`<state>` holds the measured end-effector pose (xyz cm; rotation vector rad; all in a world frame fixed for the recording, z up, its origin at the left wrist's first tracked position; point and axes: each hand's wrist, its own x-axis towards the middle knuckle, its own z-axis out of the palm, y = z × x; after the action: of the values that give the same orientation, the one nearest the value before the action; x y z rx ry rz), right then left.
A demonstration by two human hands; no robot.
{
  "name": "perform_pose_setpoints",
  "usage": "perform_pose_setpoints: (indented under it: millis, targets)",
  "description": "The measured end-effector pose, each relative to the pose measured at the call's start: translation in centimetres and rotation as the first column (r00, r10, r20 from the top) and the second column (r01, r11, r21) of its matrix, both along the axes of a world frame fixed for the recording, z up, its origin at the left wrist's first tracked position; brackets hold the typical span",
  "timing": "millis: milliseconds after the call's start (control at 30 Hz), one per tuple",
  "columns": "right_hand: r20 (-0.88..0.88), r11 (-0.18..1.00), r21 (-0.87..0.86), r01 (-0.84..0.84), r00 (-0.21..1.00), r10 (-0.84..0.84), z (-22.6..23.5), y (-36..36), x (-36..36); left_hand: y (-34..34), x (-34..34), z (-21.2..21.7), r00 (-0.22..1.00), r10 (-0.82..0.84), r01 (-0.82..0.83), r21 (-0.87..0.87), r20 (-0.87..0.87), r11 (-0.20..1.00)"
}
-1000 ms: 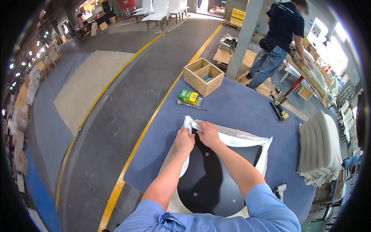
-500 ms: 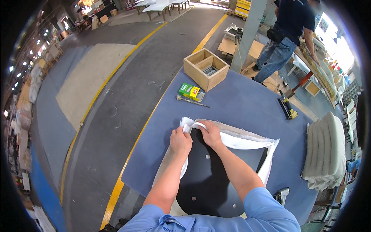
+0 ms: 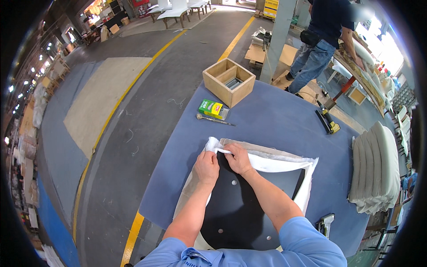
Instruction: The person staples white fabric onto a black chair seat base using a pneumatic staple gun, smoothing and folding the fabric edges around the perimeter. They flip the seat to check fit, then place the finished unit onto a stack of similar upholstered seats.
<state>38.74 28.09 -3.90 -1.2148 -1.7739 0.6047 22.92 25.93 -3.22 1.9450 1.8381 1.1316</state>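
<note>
A seat cushion lies upside down in front of me, its black base panel [image 3: 231, 200] dotted with several round holes. White padding [image 3: 273, 163] and beige fabric [image 3: 258, 148] wrap over its edges. At the far left corner, my left hand [image 3: 207, 167] is closed on the white padding. My right hand [image 3: 238, 158] pinches the same padding just right of it, fingertips curled over the panel's edge. The two hands nearly meet, and the bunched corner of padding sticks up between and beyond them. My fingertips are partly hidden in the folds.
Beyond the cushion on the blue table [image 3: 169, 178] are a screwdriver-like tool [image 3: 215, 119], a green-yellow box [image 3: 212, 109] and a wooden box [image 3: 229, 84] of metal strips. A staple gun [image 3: 328, 119], another tool [image 3: 326, 224] and stacked cushions [image 3: 375, 169] are at right. A person [image 3: 322, 40] works beyond.
Both hands have shifted slightly at the corner, and the right fingers now press the padding lower over the panel edge. The whole view has shifted a little.
</note>
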Motion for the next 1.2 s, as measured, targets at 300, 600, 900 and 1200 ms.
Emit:
perform_pose_setpoints:
  millis: [300, 600, 900, 1200]
  targets:
    - [0.098, 0.989, 0.113, -0.091, 0.992, 0.080, -0.5, -0.4, -0.4, -0.5, 0.6, -1.0, 0.985, 0.077, -0.076, -0.016, 0.157, 0.997]
    - [0.323, 0.979, 0.135, -0.152, 0.941, 0.102, -0.9, -1.9, -0.3, -0.4, 1.0, -1.6, 0.998, -0.038, 0.040, 0.067, -0.040, 0.997]
    - [0.286, 0.999, -0.004, -0.035, 0.957, 0.035, -0.8, -3.9, -1.0, -1.1, 0.8, -1.5, 0.981, -0.134, 0.149, 0.098, -0.142, 0.984]
    - [0.362, 1.000, 0.018, -0.008, 0.932, 0.001, -0.3, -3.0, -1.3, -2.0, 0.4, -1.0, 0.996, -0.085, 0.084, 0.015, 0.037, 0.996]
